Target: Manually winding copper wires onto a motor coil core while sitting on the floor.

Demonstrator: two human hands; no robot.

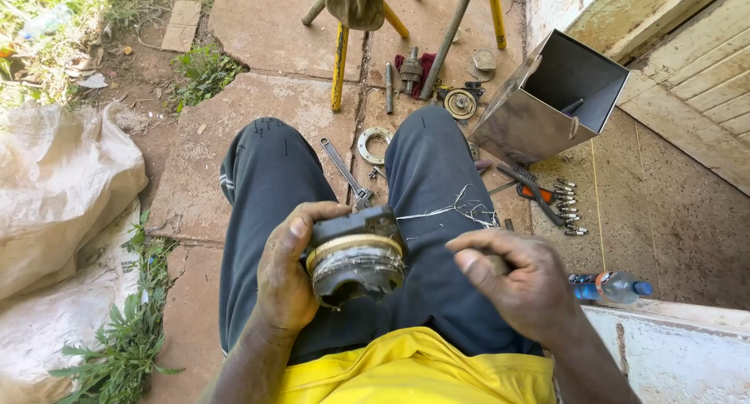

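Left hand (pixel 293 275) gripping round metal part (pixel 355 259), right hand (pixel 516 283) fisted beside it, over lap

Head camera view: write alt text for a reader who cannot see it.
A seated person's left hand grips a round, grimy metal part over their lap, while the right hand pinches a small tool beside it. Ahead on the paving lie a wrench, a metal ring, screws and an open metal box.

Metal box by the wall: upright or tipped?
Tipped. The metal box leans on its side, its open mouth facing the camera, dark interior visible. It looks empty, though the shadowed bottom is unclear.
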